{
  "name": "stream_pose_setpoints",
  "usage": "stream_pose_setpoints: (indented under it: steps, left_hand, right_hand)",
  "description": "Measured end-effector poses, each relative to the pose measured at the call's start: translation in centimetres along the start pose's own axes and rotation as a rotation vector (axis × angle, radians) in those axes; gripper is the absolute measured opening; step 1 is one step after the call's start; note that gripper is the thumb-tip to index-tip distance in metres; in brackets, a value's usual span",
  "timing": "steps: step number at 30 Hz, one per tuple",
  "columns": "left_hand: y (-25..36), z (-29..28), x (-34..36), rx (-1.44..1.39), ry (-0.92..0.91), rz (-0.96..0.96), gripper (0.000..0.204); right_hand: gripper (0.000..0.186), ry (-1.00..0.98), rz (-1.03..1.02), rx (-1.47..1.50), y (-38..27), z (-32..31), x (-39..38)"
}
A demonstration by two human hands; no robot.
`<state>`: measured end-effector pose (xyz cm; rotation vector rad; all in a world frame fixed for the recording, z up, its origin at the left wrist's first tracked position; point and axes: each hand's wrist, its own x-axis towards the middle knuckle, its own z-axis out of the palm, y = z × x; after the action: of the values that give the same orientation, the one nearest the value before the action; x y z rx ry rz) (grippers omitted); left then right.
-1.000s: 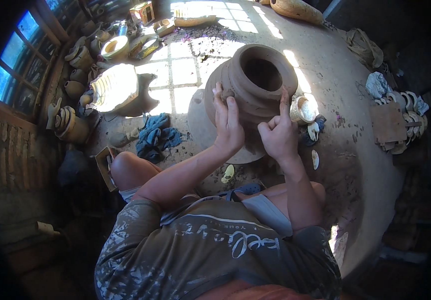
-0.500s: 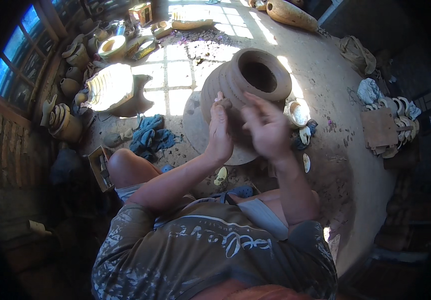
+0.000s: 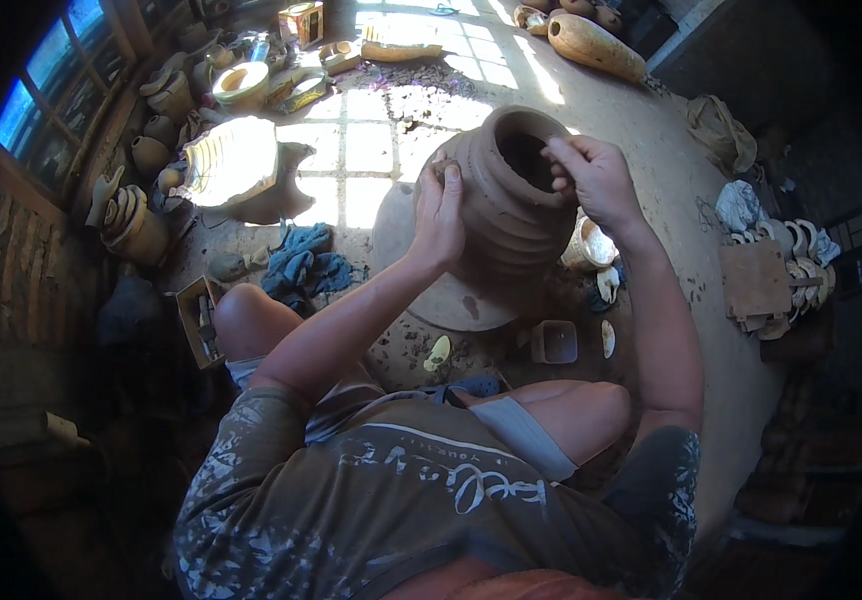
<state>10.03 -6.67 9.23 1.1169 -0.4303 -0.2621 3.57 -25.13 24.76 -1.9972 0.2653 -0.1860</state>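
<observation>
A brown clay pot (image 3: 491, 215) with ridged sides leans on a round board (image 3: 466, 312), its wide mouth tilted toward the right. Against its left side rests my left hand (image 3: 438, 225), thumb up, with what looks like a small lump of clay (image 3: 442, 169) between thumb and fingers. My right hand (image 3: 596, 185) is at the right edge of the mouth, its fingers curled into a pinch. Whatever that pinch holds is too small or hidden to name.
Right of the pot stands a light round container (image 3: 588, 245). A small square tub (image 3: 555, 342) sits nearer me. Blue cloth (image 3: 301, 265) lies to the left, beyond a wooden tool box (image 3: 198, 322). A sunlit ribbed pottery piece (image 3: 231, 160) and several pots line the window side.
My right hand has gone from in front of the pot out to the right of its mouth. The left hand has shifted slightly upward along the side. The square tub has come into sight.
</observation>
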Motion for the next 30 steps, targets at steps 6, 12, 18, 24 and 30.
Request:
stream_pose_setpoints:
  steps: [6,12,18,24,30]
  left_hand:
    - [-2.3,-0.2,-2.6,0.598,0.077,0.346,0.066]
    - [-0.3,3.1,-5.8,0.361,0.096,0.194,0.075]
    - [-0.6,3.7,-5.0,0.409,0.11,0.205,0.075]
    - [-1.3,2.8,-2.2,0.432,0.181,0.275,0.07]
    - [-1.7,1.4,0.0,0.375,0.22,0.331,0.062]
  right_hand:
    - [0.024,-0.126,0.015,-0.078,0.7,0.7,3.2]
    - [0.026,-0.142,0.134,-0.205,-0.5,1.8,5.2]
    - [0.038,-0.171,0.081,-0.351,0.2,2.3,7.7]
    - [0.042,-0.156,-0.144,-0.701,0.1,2.8,9.6]
    - [0.039,-0.208,-0.184,-0.711,0.1,3.4,9.1]
